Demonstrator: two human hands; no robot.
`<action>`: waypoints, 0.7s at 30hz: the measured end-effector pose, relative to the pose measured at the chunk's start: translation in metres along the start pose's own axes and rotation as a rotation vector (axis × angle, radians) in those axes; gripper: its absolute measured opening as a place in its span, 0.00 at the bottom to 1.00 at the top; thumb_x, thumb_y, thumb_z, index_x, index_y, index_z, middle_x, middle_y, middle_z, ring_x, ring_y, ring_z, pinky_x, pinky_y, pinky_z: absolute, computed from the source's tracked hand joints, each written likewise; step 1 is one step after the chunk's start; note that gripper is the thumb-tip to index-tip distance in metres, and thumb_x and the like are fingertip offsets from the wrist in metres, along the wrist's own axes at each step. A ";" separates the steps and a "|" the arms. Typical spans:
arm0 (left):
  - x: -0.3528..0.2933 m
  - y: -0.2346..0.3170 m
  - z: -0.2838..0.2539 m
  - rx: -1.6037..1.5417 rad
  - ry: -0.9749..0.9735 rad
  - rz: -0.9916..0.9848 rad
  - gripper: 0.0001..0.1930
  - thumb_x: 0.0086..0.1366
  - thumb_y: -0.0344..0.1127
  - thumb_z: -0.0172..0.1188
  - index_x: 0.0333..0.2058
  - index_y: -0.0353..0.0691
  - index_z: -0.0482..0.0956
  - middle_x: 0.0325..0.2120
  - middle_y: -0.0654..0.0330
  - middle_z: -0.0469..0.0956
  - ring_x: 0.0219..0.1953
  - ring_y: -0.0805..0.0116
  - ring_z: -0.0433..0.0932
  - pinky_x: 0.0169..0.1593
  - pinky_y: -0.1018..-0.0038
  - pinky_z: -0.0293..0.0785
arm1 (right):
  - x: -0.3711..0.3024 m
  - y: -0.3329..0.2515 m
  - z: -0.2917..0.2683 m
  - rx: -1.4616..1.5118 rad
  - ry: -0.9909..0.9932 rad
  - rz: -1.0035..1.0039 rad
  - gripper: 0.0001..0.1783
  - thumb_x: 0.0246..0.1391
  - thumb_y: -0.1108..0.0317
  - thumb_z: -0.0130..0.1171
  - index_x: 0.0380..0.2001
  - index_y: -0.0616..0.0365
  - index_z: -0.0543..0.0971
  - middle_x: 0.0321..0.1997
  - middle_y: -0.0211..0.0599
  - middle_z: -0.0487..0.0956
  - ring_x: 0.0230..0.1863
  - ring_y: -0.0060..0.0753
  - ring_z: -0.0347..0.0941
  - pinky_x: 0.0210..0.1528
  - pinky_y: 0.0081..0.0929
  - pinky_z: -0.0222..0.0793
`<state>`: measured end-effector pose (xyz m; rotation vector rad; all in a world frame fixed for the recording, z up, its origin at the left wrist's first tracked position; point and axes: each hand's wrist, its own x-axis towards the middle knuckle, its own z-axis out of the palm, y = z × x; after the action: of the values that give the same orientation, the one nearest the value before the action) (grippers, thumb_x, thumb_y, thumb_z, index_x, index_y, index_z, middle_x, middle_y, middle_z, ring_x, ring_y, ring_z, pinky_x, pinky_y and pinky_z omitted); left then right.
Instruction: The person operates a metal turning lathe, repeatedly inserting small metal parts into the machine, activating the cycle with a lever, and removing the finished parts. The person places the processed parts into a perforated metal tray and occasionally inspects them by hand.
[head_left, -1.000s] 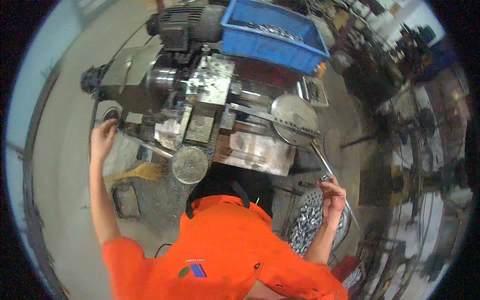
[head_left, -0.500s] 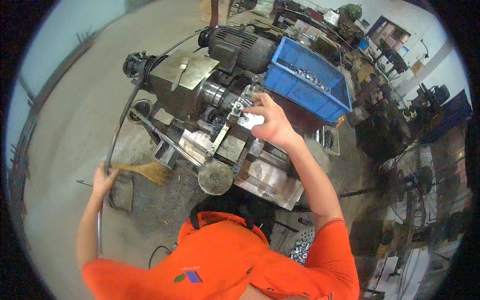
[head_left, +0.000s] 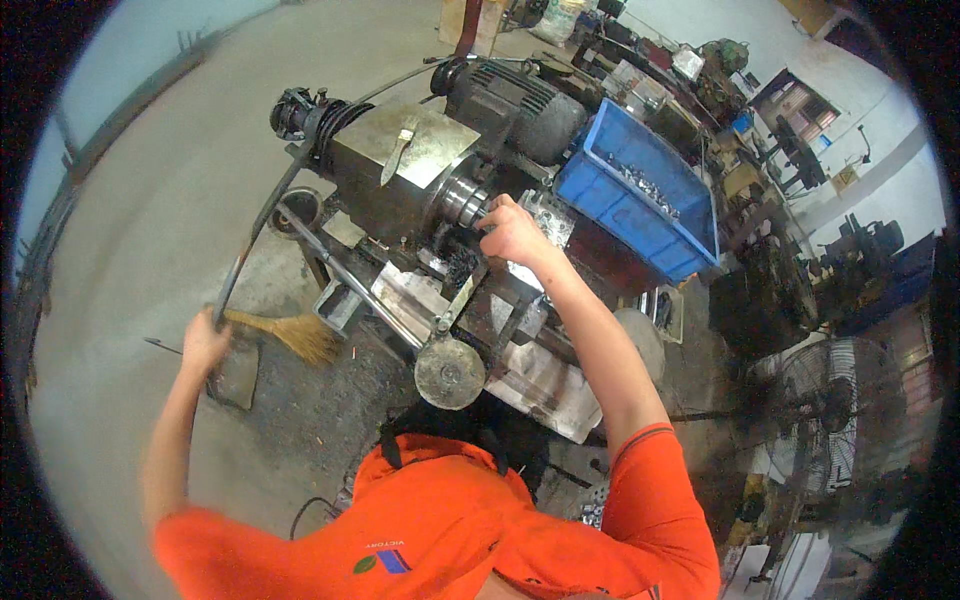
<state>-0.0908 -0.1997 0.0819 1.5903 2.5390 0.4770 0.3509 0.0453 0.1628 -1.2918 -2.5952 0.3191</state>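
Right hand [head_left: 512, 232] up at about 12 o'clock from the chest, fingers curled together around something small and pale at the machine's spindle [head_left: 462, 203] — can't tell what exactly, mostly hidden under the knuckles. Probably a small metal part, so hard, stiff, likely a bit oily and slick; best pinched by the outer end, well off the chuck face.

Left hand [head_left: 205, 338] out at 9 o'clock, fingers closed on a long black lever [head_left: 262, 222] arcing up to the machine's far-left end. Looks like solid steel — rigid, no give, worth gripping right at the tip for leverage.

Straw broom [head_left: 290, 335] just beside that hand at 3 o'clock. Blue bin [head_left: 640, 225] of metal bits at 2 o'clock from the right hand. Round handwheel [head_left: 450, 373] down at 6 o'clock.
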 end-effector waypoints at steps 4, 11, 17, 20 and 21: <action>-0.001 0.016 -0.007 0.143 0.018 -0.048 0.12 0.48 0.36 0.57 0.27 0.31 0.73 0.23 0.43 0.74 0.31 0.45 0.73 0.37 0.57 0.69 | 0.010 -0.002 0.007 0.030 0.075 0.004 0.15 0.26 0.67 0.54 0.25 0.56 0.81 0.37 0.47 0.71 0.40 0.47 0.69 0.42 0.32 0.66; 0.065 -0.085 -0.013 0.493 0.082 0.053 0.05 0.49 0.33 0.55 0.25 0.39 0.74 0.18 0.50 0.74 0.23 0.53 0.75 0.27 0.61 0.69 | 0.016 0.001 0.018 0.063 0.333 -0.001 0.11 0.23 0.65 0.54 0.08 0.63 0.75 0.25 0.54 0.75 0.36 0.52 0.71 0.39 0.36 0.67; 0.151 -0.142 -0.029 0.666 0.262 0.218 0.07 0.49 0.29 0.52 0.28 0.37 0.69 0.18 0.52 0.73 0.22 0.54 0.74 0.27 0.62 0.69 | 0.013 0.000 0.014 -0.066 0.261 0.010 0.08 0.28 0.65 0.54 0.13 0.58 0.77 0.46 0.53 0.72 0.39 0.50 0.72 0.41 0.32 0.68; 0.160 -0.145 -0.020 0.609 0.195 0.018 0.10 0.50 0.30 0.51 0.33 0.39 0.70 0.23 0.50 0.75 0.26 0.52 0.75 0.31 0.61 0.71 | 0.010 -0.001 0.012 0.107 0.265 0.183 0.09 0.28 0.64 0.55 0.16 0.58 0.77 0.49 0.53 0.70 0.41 0.50 0.71 0.44 0.33 0.66; 0.162 -0.140 -0.019 0.601 0.206 -0.050 0.10 0.50 0.30 0.51 0.34 0.39 0.71 0.24 0.50 0.76 0.27 0.51 0.76 0.32 0.62 0.71 | 0.001 0.000 0.010 0.112 0.318 0.142 0.10 0.27 0.65 0.55 0.18 0.58 0.78 0.50 0.53 0.69 0.42 0.51 0.71 0.45 0.34 0.66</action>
<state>-0.2883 -0.1160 0.0672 1.7023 3.0674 -0.1650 0.3471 0.0455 0.1535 -1.3666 -2.1980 0.2544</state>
